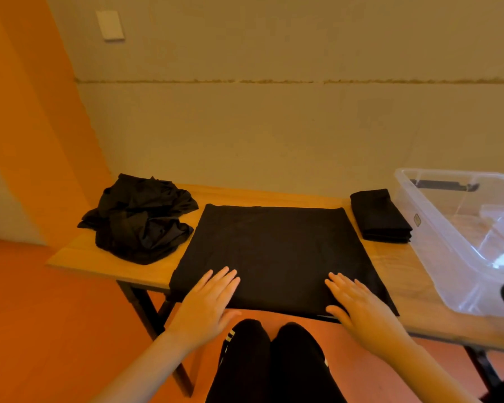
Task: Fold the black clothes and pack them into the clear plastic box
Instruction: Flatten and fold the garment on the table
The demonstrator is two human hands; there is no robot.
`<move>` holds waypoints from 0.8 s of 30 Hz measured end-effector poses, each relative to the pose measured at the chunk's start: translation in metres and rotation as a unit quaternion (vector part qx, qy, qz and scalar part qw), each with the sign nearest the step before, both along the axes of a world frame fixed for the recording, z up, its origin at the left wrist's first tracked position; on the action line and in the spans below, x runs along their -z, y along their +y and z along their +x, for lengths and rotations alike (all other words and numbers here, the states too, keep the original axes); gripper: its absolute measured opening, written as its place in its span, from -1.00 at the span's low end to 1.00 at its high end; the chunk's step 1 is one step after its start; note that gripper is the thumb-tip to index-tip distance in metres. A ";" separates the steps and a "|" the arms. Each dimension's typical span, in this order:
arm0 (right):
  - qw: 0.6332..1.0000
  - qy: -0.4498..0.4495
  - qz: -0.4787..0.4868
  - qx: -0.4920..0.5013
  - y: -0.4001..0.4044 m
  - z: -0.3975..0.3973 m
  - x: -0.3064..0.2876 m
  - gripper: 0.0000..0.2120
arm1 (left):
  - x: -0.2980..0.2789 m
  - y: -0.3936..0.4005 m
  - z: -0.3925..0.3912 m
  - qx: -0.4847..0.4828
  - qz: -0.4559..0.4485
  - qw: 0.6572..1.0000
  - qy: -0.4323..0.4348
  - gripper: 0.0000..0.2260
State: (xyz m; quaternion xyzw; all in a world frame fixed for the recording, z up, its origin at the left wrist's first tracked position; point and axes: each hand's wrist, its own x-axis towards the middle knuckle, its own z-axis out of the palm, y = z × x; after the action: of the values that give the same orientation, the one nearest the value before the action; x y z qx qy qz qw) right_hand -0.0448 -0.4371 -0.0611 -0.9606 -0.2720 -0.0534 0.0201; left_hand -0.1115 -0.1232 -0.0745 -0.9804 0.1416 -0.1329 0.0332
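Large flat black cloth (277, 251) lay spread at centre of light wooden desk (390, 274). Left hand (207, 303) and right hand (358, 306) rested flat on cloth's near edge, fingers (224, 279) straight, slightly spread, holding nothing. Crumpled black clothes pile (140, 219) far left. Small folded black stack (380, 216) right, just beside clear plastic box (448, 257).

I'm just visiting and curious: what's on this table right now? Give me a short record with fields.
surface: wooden table
middle: black cloth spread flat, partly folded
left hand: left hand flat on the cloth's near edge
right hand: right hand flat on the cloth's near edge
left side: crumpled pile of black clothes
right side: folded black stack beside the clear plastic box
box contents: no clothes visible inside
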 end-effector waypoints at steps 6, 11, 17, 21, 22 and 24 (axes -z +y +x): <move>1.000 -0.010 -0.021 0.000 -0.014 -0.013 0.004 -0.41 | 0.014 -0.002 0.005 0.000 -0.011 1.000 -0.017 -0.32; 0.998 -0.059 0.024 -0.017 -0.024 -0.011 0.012 -0.34 | 0.016 -0.005 0.006 -0.006 -0.019 0.996 -0.089 -0.37; 0.999 -0.021 -0.023 -0.014 -0.032 -0.019 0.017 -0.29 | 0.015 0.005 0.005 0.042 -0.027 0.992 -0.115 -0.38; 0.999 -0.039 -0.017 -0.033 -0.036 -0.021 0.015 -0.36 | 0.010 0.011 0.003 0.066 -0.026 0.993 -0.093 -0.37; 1.000 -0.013 -0.003 -0.027 -0.040 -0.025 0.010 -0.48 | 0.008 0.013 0.002 0.068 -0.033 0.994 -0.084 -0.36; 0.997 -0.047 0.047 -0.045 -0.046 -0.023 0.010 -0.66 | 0.004 0.018 0.000 0.062 -0.060 0.993 -0.080 -0.39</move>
State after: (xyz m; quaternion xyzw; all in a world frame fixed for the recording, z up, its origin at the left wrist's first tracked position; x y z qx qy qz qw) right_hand -0.0676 -0.4834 -0.0713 -0.9419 -0.3125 -0.1103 0.0548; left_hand -0.1112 -0.1055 -0.0789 -0.9560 0.1913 -0.2213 -0.0227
